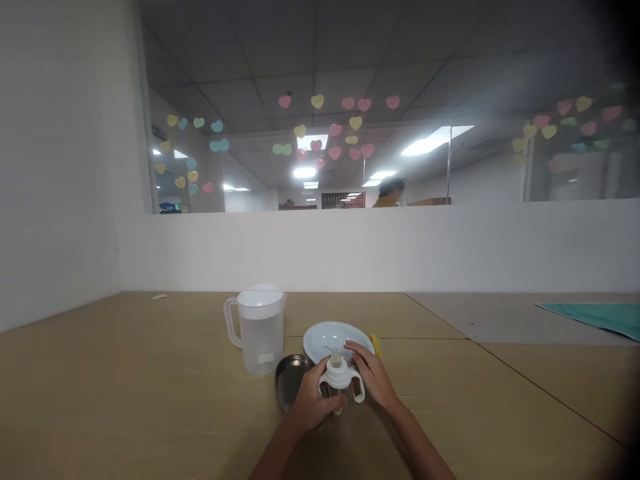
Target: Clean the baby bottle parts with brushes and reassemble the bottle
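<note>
A clear baby bottle (340, 377) with a white collar, two white side handles and a translucent nipple is held upright low in the middle of the view. My left hand (313, 399) is closed around its left side, with the thumb across the front of the body. On the right, my right hand (373, 377) is beside the nipple and right handle, its fingers stretched out and apart; whether they touch the bottle is unclear. Behind the bottle is a pale blue-white plate (325, 333). A dark metal tray (290, 385) is partly hidden by my left hand.
To the left of the plate, a translucent lidded pitcher (263, 330) stands with its handle to the left. A yellow object (376, 345) lies at the plate's right edge. A teal cloth (595, 317) lies far right. Beyond the white wall (310, 250), a person is visible through the window.
</note>
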{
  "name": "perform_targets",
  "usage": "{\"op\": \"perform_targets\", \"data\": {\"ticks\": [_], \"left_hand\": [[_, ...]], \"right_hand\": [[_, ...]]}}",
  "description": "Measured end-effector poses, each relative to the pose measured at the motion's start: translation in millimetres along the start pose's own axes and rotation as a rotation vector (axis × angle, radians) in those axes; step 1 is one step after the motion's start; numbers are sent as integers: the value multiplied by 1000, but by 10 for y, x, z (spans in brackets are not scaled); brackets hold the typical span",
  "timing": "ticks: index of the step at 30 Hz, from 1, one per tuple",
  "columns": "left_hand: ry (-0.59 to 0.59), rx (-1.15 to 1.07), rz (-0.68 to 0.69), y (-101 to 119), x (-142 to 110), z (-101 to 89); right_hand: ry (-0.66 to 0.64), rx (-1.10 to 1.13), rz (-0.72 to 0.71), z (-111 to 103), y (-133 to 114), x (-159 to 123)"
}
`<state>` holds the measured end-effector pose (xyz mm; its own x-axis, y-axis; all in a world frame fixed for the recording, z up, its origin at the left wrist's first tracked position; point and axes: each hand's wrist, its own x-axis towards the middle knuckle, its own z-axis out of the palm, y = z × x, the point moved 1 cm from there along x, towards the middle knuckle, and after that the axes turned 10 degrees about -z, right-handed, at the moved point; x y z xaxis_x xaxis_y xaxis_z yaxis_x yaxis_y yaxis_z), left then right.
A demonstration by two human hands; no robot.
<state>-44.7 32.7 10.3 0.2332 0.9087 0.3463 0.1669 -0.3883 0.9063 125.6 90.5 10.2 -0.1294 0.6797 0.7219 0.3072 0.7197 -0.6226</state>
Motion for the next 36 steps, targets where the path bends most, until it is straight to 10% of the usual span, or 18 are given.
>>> {"op": "perform_targets", "data": {"ticks": [15,28,36], "left_hand": [[2,131,145,-70,15,99],[-71,-178,-36,-77,89,55],[21,-66,-130,-177,72,89]], "right_hand": [[-181,-224,-223,59,-448,-30],[-179,369,120,18,-375,-12],[337,142,178,-168,-70,42]]}}
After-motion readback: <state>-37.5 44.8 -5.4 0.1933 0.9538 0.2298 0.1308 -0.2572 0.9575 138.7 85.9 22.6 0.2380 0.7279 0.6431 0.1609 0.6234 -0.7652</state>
